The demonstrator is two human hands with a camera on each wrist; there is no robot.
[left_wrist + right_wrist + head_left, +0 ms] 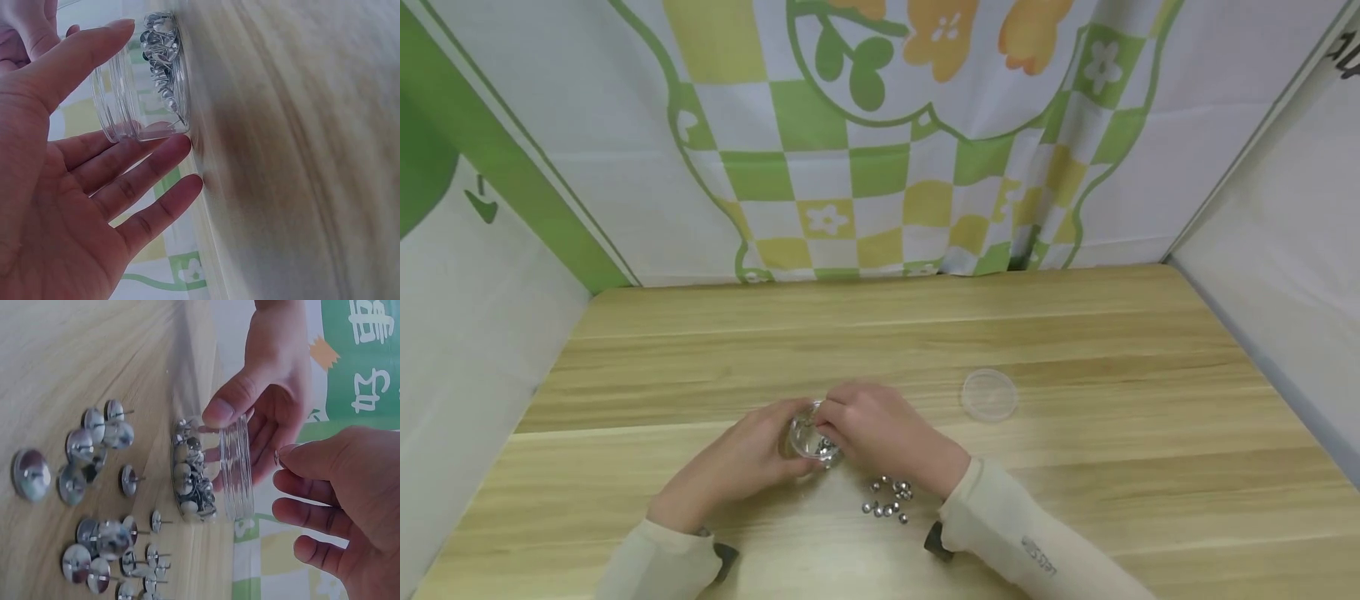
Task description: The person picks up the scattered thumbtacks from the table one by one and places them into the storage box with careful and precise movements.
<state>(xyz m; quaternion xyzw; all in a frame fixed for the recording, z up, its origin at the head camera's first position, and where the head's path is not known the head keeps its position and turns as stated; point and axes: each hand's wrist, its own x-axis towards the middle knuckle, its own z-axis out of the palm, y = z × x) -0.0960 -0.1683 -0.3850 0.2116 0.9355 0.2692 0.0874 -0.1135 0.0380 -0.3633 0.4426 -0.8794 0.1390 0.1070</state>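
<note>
A clear round jar [236, 465] stands on the wooden table, with a heap of silver thumbtacks [190, 472] at its bottom. My left hand [752, 450] holds the jar from the side, thumb on one side and fingers on the other, as the left wrist view also shows. Over the jar's mouth, my right hand [340, 500] pinches a single thumbtack [277, 457] between thumb and forefinger; its other fingers are loosely bent. Loose thumbtacks [889, 500] lie scattered on the table, near my right forearm.
A clear round lid [989, 395] lies flat on the wooden table [1112, 400], right of my hands. Behind the table hangs a patterned green, yellow and white cloth [880, 175]. White fabric walls [1285, 250] border the sides.
</note>
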